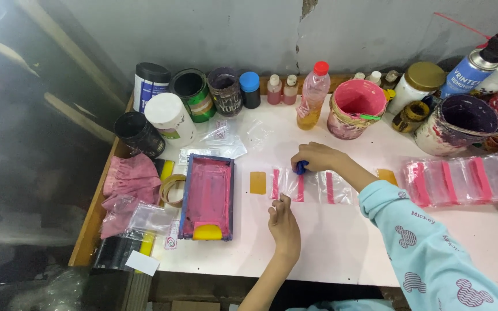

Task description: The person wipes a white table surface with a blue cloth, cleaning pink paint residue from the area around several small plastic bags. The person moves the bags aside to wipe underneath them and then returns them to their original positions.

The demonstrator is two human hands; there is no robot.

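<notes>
On the white table (pixel 341 247), two hands work on clear plastic bags (pixel 312 187) with pink stripes.

The right hand (pixel 318 156) is curled around a small blue thing (pixel 300 167) and presses it on the bags. The left hand (pixel 283 222), fingers loose and holding nothing, touches the near edge of the bags. Left of them lies a blue-framed pink screen (pixel 207 196). A pink pot (pixel 355 108) stands far behind.
</notes>
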